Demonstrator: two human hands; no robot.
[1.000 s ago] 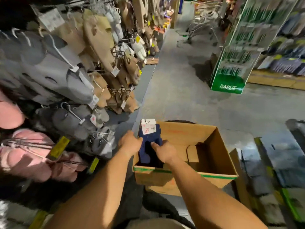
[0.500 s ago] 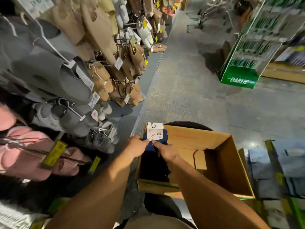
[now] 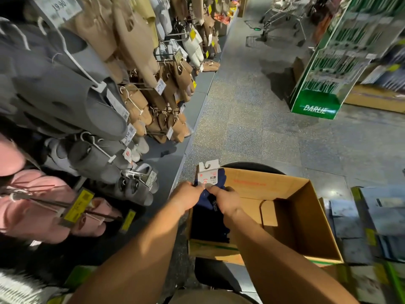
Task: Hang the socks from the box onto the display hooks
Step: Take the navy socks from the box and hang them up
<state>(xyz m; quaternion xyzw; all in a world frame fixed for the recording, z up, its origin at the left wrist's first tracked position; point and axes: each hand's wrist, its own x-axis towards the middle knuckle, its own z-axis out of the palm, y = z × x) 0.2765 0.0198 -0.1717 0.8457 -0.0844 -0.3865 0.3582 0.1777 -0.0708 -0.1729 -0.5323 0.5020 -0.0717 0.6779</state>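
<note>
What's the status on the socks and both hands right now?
Left hand and right hand both gripping navy socks over the box. Card hook up. Nothing blocking.

Lower part of navy socks (image 3: 208, 199) hidden behind both hands; fingertips of left hand (image 3: 186, 197) and right hand (image 3: 226, 200) tucked out of sight against fabric. Small print on white header card (image 3: 208, 175) too small to read. Near-left interior of box (image 3: 291, 218) lost in shadow (contents unclear). Far-right green display stand (image 3: 317, 102) blurred, top cut off.
</note>
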